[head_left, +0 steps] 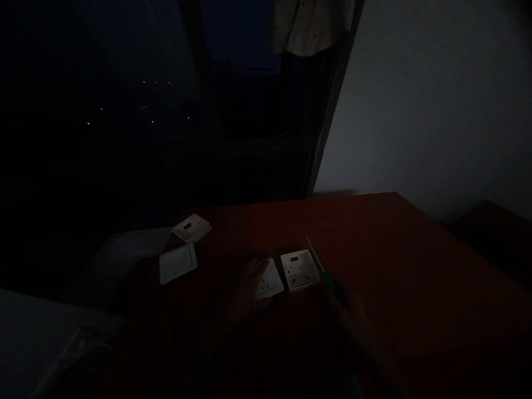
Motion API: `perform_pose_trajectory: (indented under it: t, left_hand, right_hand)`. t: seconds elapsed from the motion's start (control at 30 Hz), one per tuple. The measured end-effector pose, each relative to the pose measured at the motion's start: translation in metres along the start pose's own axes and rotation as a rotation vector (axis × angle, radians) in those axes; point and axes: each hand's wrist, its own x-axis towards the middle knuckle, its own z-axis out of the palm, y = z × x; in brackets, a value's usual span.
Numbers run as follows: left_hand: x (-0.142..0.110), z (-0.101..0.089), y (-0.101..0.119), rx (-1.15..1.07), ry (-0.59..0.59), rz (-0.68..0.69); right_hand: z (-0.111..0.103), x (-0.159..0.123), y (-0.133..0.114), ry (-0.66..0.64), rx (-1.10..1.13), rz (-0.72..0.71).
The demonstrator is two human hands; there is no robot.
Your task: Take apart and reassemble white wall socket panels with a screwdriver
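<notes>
My left hand (248, 285) is closed on the left side of a white wall socket (270, 280), whose dark plug slots face up. Just right of it lies a white back plate (298, 270) with a rectangular hole and several small openings. My right hand (347, 305) grips a screwdriver (316, 256) by its green handle. The thin shaft points away from me, past the back plate's right edge, its tip over the table. Darkness hides much of both hands, and whether the right fingers touch the plate I cannot tell.
On the left of the reddish table (374, 238) lie a second back plate (192, 228) and a white framed plate (178, 263), close together near the edge. Beyond the table is a dark window (249, 111) with hanging cloth (313, 25). A pale wall (424, 100) rises at the right.
</notes>
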Motion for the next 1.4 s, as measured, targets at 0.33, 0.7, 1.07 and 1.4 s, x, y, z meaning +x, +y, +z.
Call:
perform_pose_trajectory:
  t: [0.33,0.7,1.07,1.4]
  left_hand:
    - [0.0,-0.005,0.003,-0.139,0.006,0.005]
    - [0.0,-0.005,0.006,-0.131,-0.001,-0.007]
    - [-0.001,-0.001,0.002,-0.135,0.006,0.01]
    - [0.001,0.006,0.002,-0.11,0.028,0.038]
  right_hand:
    - [0.014,-0.067,0.049,-0.127,-0.284,-0.105]
    - [0.023,-0.07,0.059,-0.144,-0.426,-0.234]
    - [0.023,-0.073,0.053,-0.098,-0.444,-0.274]
    - [0.027,-0.068,0.041,-0.196,-0.387,-0.152]
